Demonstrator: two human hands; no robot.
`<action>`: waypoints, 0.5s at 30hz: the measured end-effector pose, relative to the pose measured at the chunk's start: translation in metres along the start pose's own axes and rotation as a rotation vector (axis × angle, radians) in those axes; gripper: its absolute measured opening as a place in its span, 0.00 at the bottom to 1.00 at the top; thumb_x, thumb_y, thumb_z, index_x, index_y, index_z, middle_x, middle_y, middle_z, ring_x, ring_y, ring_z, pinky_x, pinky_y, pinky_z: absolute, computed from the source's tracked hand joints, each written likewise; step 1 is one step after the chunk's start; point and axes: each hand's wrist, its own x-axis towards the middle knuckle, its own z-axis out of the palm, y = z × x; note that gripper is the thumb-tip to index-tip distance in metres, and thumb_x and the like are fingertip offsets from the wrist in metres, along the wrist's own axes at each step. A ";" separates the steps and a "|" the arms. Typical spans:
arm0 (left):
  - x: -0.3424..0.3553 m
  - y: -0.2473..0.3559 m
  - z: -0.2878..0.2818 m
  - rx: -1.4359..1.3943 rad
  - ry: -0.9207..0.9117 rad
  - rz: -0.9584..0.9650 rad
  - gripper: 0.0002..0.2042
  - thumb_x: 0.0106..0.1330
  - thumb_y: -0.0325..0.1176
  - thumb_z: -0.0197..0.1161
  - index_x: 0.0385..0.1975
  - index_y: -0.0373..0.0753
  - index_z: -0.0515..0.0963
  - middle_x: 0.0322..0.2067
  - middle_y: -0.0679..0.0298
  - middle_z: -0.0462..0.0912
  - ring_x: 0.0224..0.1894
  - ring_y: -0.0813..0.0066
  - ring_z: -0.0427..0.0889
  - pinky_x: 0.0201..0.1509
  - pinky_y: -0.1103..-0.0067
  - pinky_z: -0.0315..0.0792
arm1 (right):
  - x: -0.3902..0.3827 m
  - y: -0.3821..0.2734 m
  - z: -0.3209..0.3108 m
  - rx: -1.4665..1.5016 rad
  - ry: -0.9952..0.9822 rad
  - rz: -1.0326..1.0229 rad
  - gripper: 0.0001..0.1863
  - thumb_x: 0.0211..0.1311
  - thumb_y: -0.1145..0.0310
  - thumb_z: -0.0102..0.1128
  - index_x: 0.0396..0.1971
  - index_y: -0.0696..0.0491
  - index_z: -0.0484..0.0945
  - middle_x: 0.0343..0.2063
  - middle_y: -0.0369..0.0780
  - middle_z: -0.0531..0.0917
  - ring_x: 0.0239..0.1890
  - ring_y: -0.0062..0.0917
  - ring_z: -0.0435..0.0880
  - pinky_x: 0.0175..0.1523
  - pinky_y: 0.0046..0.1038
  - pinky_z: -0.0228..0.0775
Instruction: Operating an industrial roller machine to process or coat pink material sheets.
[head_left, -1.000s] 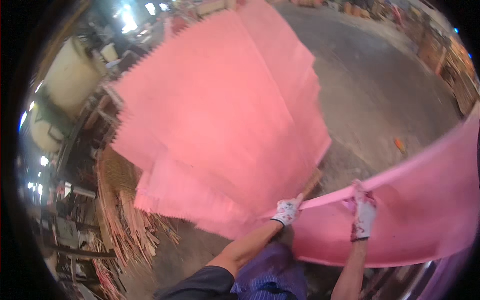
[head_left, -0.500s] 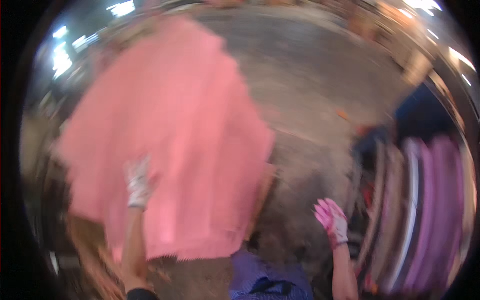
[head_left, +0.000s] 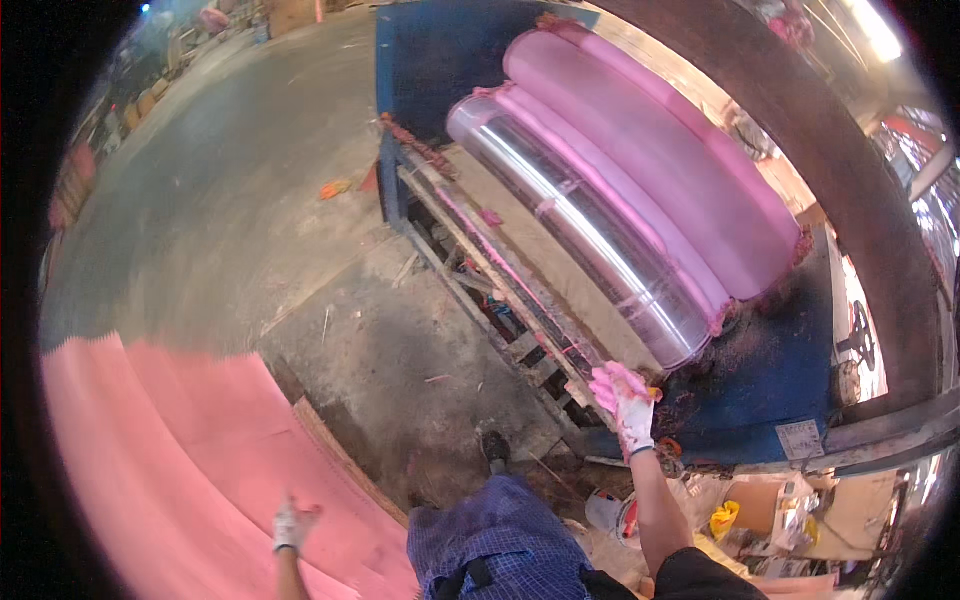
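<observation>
My left hand (head_left: 293,524), in a white glove with pink-stained fingers, is open over a pile of thin pink sheets (head_left: 210,430); it holds nothing, and I cannot tell whether it touches them. The sheets have jagged edges. My right hand (head_left: 622,410), its white glove stained pink over the fingers, is at the near end of a machine's narrow front rail (head_left: 500,265). Its fingers stretch forward and show nothing held. Behind the rail lie a shiny metal roller (head_left: 585,235) and larger pink-coated rollers (head_left: 660,150).
Blue panels (head_left: 740,375) flank the rollers, and a dark beam (head_left: 850,130) arches over the right side. A wooden board edge (head_left: 340,450) borders the pink pile. A white bucket (head_left: 605,510) stands below my right forearm. An orange scrap (head_left: 335,188) lies on the concrete floor.
My view has swung right, from the pink pile to the roller machine. The pile now sits at lower left. My right hand has come to the machine's rail; my left stays over the sheets.
</observation>
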 end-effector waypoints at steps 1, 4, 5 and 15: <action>0.009 0.064 0.058 0.108 -0.014 0.111 0.50 0.57 0.43 0.75 0.76 0.35 0.49 0.50 0.48 0.84 0.47 0.61 0.86 0.55 0.69 0.78 | 0.007 0.007 -0.033 -0.109 0.018 -0.012 0.21 0.71 0.66 0.59 0.60 0.58 0.74 0.51 0.45 0.85 0.50 0.34 0.87 0.51 0.30 0.82; 0.002 0.135 0.128 0.263 -0.061 0.319 0.50 0.57 0.42 0.75 0.75 0.35 0.50 0.58 0.50 0.79 0.57 0.55 0.82 0.59 0.67 0.76 | 0.045 0.028 -0.053 -0.840 -0.081 -0.452 0.27 0.64 0.65 0.63 0.61 0.57 0.73 0.54 0.49 0.81 0.51 0.42 0.85 0.54 0.41 0.79; 0.007 0.138 0.138 0.276 -0.055 0.305 0.50 0.57 0.42 0.75 0.75 0.35 0.50 0.58 0.50 0.79 0.57 0.55 0.82 0.59 0.67 0.76 | 0.058 0.027 -0.046 -1.460 -0.057 -0.605 0.29 0.61 0.64 0.64 0.62 0.57 0.73 0.56 0.51 0.80 0.51 0.45 0.84 0.56 0.44 0.76; -0.031 0.192 0.137 0.325 -0.053 -0.180 0.54 0.57 0.65 0.67 0.76 0.39 0.50 0.65 0.45 0.73 0.66 0.51 0.74 0.67 0.62 0.69 | 0.201 0.119 -0.222 -2.137 -0.578 0.230 0.26 0.71 0.46 0.49 0.47 0.55 0.82 0.40 0.48 0.87 0.40 0.41 0.88 0.39 0.47 0.81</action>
